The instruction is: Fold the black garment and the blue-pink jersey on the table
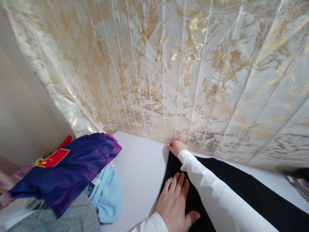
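Black cloth [231, 180] lies on the white surface [137, 167]; right hand [178, 147] pinches its far corner, left hand [172, 203] rests flat, fingers slightly spread — an uneven tug could crease it

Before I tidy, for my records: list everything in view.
Patterned sheet: one, white-gold, back
Wall: one, pale, left
Surface: one, white, under cloths
Black cloth: one, black, centre-right
Purple garment: one, blue-purple, left
Blue cloth: one, light blue, beneath garment
Grey cloth: one, grey, lower left
Pink cloth: count unclear, pink, left edge
Red item: one, red, behind garment
Blurred items: count unclear, mixed, right edge
Left hand: one, white-sleeved, flat on black cloth
Right hand: one, white-sleeved, at black cloth's corner
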A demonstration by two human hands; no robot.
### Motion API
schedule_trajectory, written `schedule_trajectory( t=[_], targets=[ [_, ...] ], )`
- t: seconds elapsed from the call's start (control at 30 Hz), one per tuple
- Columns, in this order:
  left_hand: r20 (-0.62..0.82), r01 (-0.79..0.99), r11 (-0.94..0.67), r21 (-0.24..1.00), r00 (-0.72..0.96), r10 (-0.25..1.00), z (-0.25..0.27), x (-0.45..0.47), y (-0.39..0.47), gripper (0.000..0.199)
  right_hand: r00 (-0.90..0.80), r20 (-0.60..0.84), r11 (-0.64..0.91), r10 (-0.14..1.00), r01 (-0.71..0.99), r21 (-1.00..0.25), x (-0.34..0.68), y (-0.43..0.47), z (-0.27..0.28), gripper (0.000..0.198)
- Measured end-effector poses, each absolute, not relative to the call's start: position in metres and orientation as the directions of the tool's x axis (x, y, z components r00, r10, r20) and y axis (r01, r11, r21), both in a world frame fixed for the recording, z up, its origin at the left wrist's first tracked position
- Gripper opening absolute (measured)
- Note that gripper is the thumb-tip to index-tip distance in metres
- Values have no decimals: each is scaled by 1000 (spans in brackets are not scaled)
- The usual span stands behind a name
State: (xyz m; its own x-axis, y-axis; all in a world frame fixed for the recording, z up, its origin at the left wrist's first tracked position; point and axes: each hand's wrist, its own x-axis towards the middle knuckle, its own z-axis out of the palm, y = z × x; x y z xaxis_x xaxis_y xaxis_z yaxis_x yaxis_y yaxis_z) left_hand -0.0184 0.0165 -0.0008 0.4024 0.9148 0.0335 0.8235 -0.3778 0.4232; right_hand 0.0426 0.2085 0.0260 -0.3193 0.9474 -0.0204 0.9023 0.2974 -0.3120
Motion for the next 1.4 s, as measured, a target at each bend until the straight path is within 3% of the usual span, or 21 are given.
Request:
schedule_trajectory(
  t=[0.3, 0.43, 0.53, 0.6, 0.7, 0.9, 1.03, 1.13, 1.23, 1.4],
  targets=[
    [61, 827, -378, 416, 389, 919, 0, -17, 13, 82, -242, -34, 216, 970, 914, -343, 34, 213, 17, 23],
    [74, 823, -382, 420, 389, 918, 1, -19, 15, 80, -329, 25, 313, 944, 871, -379, 40, 208, 19, 22],
    [71, 830, -349, 435, 354, 932, 12, -27, 15, 63, -416, 96, 416, 904, 811, -411, 59, 192, 29, 24],
    [100, 852, -331, 405, 319, 943, 20, -34, 11, 52, -477, 149, 491, 866, 761, -423, 77, 169, 34, 32],
    [157, 878, -366, 307, 332, 930, 17, -42, -7, 52, -554, 189, 577, 811, 700, -422, 104, 126, 30, 36],
    [244, 863, -476, 171, 431, 869, -20, -42, -52, 66, -628, 158, 646, 762, 720, -253, 134, 83, -8, 54],
    [184, 875, -465, 137, 438, 880, -16, -38, -58, 63, -632, 169, 654, 756, 732, -188, 136, 91, -16, 59],
    [122, 876, -453, 168, 437, 891, -3, -40, -58, 48, -631, 161, 651, 759, 727, -220, 138, 90, -10, 57],
    [117, 847, -491, 204, 477, 871, 4, -49, -60, 45, -637, 193, 665, 747, 702, -256, 145, 69, 2, 51],
    [102, 833, -532, 153, 522, 847, 3, -62, -60, 51, -763, 346, 825, 546, 420, -378, 158, -16, 34, 33]
  ],
)
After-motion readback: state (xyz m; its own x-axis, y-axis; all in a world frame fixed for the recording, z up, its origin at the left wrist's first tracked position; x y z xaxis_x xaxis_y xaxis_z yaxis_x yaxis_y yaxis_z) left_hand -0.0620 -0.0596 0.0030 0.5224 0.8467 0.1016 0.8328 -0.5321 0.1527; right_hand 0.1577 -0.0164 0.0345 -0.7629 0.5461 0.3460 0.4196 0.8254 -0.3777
